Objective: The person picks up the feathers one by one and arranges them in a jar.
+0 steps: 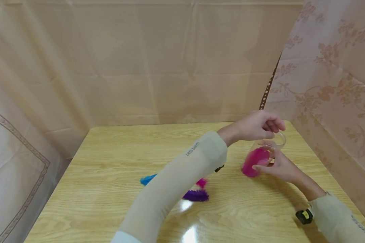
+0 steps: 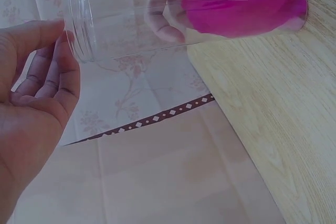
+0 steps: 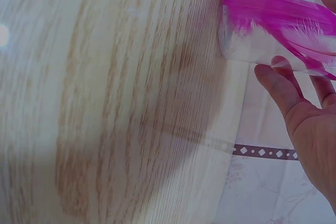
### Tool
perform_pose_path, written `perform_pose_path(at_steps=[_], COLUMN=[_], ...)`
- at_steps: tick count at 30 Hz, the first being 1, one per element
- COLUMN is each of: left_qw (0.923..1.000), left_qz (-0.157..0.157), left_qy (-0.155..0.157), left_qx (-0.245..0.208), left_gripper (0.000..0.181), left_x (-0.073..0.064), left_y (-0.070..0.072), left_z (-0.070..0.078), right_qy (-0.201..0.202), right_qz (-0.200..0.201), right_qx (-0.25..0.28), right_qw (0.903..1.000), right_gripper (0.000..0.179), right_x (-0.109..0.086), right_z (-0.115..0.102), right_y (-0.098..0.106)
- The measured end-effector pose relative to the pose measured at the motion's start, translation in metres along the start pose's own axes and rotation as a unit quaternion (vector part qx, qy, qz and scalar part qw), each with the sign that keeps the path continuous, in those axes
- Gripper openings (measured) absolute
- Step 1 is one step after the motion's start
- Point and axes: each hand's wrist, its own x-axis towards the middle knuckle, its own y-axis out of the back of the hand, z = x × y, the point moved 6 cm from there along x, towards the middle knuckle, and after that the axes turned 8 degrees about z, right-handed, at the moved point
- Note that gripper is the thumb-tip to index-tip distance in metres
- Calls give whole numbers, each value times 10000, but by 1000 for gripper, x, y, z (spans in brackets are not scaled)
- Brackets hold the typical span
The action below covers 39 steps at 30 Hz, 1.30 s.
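A clear jar [image 1: 278, 144] stands at the table's right side, tilted in the head view, with bright pink feathers [image 1: 256, 162] inside. My right hand [image 1: 281, 167] holds its side, thumb across the front and fingers around the wall; in the right wrist view, the right hand [image 3: 310, 114] is partly cut off. At the jar's mouth is my left hand [image 1: 258, 125], fingers loosely bent. The left wrist view shows the left hand [image 2: 39, 72] with fingertips close to or touching the rim of the jar [image 2: 126, 30]. I see nothing held between those fingers.
On the wooden table [image 1: 231, 216] lie a blue feather [image 1: 147, 179], a purple feather [image 1: 196, 195] and a pink feather [image 1: 202, 183], partly hidden by the left sleeve [image 1: 176, 179]. Cloth curtains [image 1: 170, 67] hang behind and at both sides.
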Motion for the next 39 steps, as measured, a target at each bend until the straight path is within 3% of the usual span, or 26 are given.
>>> perform_pose_path(at_steps=[8, 12, 16, 19, 21, 24, 28, 33, 39], left_qw=[9998, 9998, 9993, 9969, 9914, 9764, 9562, 9467, 9478], left_qz=[1, -20, -75, -136, -228, -429, -590, -441, 184], left_qy=[148, -122, -364, -476, -557, -554, -91, 613, 1098], left_qx=[-148, -137, 68, 607, 1160, 2041, 2865, 3131, 2989], left_gripper=[25, 25, 23, 23, 25, 29, 33, 32, 27], left_x=[-1, -6, -24, -44, -61, -86, -125, -175, -227], left_y=[-1, 1, 10, 19, 23, 24, 28, 39, 38], left_z=[-2, 3, 4, 0, -4, -15, -42, -83, -130], right_qy=[-42, 5, 97, 141, 140, 91, 67, 186, 241], right_qz=[-20, 19, 86, 45, 25, 50, 92, 178, 192], right_qx=[0, 73, 81, 153, 183, 133, 60, 38, 23], right_qw=[10000, 10000, 9999, 9998, 9997, 9999, 9999, 9997, 9995], right_gripper=[85, 85, 84, 82, 80, 81, 84, 83, 81], right_x=[0, -2, -3, -2, -1, -2, -3, -3, -3], right_z=[1, 1, 0, -1, -1, -1, -1, -3, -6], right_y=[0, 1, 0, -2, -4, -3, -3, -4, -3])
